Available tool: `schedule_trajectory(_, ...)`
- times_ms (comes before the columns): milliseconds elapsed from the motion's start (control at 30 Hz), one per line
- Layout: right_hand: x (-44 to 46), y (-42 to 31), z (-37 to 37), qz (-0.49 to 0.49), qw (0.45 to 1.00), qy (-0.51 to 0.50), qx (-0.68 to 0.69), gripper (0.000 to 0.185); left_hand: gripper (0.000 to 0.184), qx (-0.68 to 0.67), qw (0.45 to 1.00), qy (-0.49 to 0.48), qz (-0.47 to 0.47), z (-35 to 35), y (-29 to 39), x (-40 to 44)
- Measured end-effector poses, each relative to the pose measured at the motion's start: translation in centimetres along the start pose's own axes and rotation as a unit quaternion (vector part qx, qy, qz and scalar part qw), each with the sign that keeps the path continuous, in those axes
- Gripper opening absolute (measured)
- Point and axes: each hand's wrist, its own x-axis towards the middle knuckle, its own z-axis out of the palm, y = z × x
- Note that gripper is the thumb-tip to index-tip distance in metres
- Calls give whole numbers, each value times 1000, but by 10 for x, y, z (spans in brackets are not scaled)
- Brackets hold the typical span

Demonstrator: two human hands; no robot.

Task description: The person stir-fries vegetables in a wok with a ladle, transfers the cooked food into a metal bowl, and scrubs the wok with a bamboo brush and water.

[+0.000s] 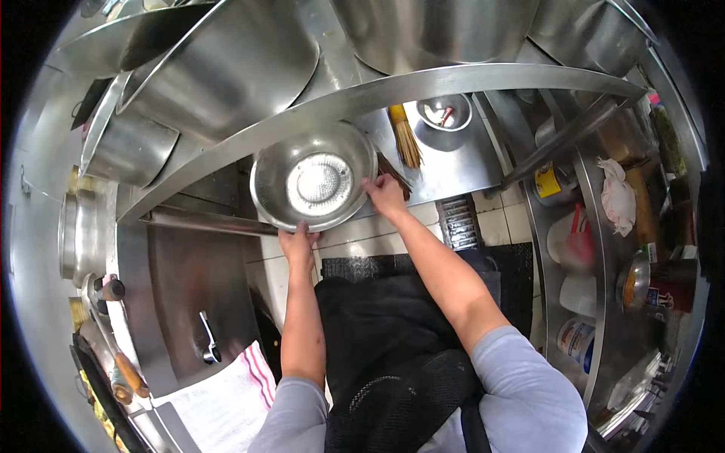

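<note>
Both my hands hold the rim of a wide, shiny metal colander (272, 177), which has a dotted pattern on its bottom and nothing in it. My left hand (300, 245) grips the near edge, thumb over the rim. At the right edge is my right hand (387, 196), fingers closed around the rim, some of them hidden beneath. The colander is under the upper shelf, partly over the lower steel shelf (472, 170). Just beyond my right hand lie a bamboo brush (405, 140) with a yellow handle and a second, darker brush partly covered.
Large steel pots (226, 68) stand on the upper shelf (453, 78), whose edge runs above my hands. A small metal bowl (444, 112) sits at the back. On the left counter are a striped towel (219, 400) and a spoon (210, 340). Shelves (596, 302) with tubs stand right.
</note>
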Motion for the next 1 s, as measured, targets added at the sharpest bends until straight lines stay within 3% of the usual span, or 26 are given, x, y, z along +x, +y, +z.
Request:
schedule_trajectory(67,6,6,11,73,995,-58,38,50,31,-35,997,-16,60,0,0,-8)
schedule_trajectory(133,1,4,10,62,995,-43,71,44,28,-49,996,-14,76,-2,-1,-15)
schedule_trajectory(200,-11,-15,-17,125,953,-38,273,40,35,-93,984,-127,78,-12,-2,-25)
schedule_trajectory(267,20,49,-35,41,987,40,148,36,42,-87,988,-98,83,-18,-17,-15)
schedule_trajectory(333,-6,-6,-109,35,974,30,220,30,48,-54,995,17,-79,-20,-33,-1)
schedule_trajectory(367,6,10,-124,11,962,67,265,28,55,-120,983,-17,-139,-15,-42,17)
schedule_trajectory(400,0,-17,-140,59,940,119,314,25,55,-127,982,-10,-138,-8,-54,35)
schedule_trajectory(467,18,-16,-172,-11,950,72,304,21,51,-226,949,-121,-183,9,-76,65)
schedule_trajectory(567,46,-28,-183,-9,958,72,279,21,47,-168,962,-45,-210,27,-87,74)
schedule_trajectory(633,60,-40,-171,-67,950,91,291,20,47,-172,965,-48,-193,17,-91,45)
schedule_trajectory(700,76,-53,-157,-69,960,71,262,17,59,-216,961,-41,-166,1,-96,6)
schedule_trajectory(800,98,-64,-117,-36,980,60,187,23,58,-186,960,-25,-207,-30,-87,-74)
schedule_trajectory(833,126,-18,-102,-129,980,36,145,24,59,-198,955,-26,-220,-42,-82,-101)
schedule_trajectory(867,134,0,-83,-133,978,25,159,24,61,-173,957,6,-231,-49,-76,-130)
schedule_trajectory(900,142,17,-64,-138,975,14,173,24,62,-186,954,-23,-232,-66,-78,-152)
schedule_trajectory(1000,136,58,-33,-185,981,-52,29,23,60,-174,944,1,-281,-105,-51,-221)
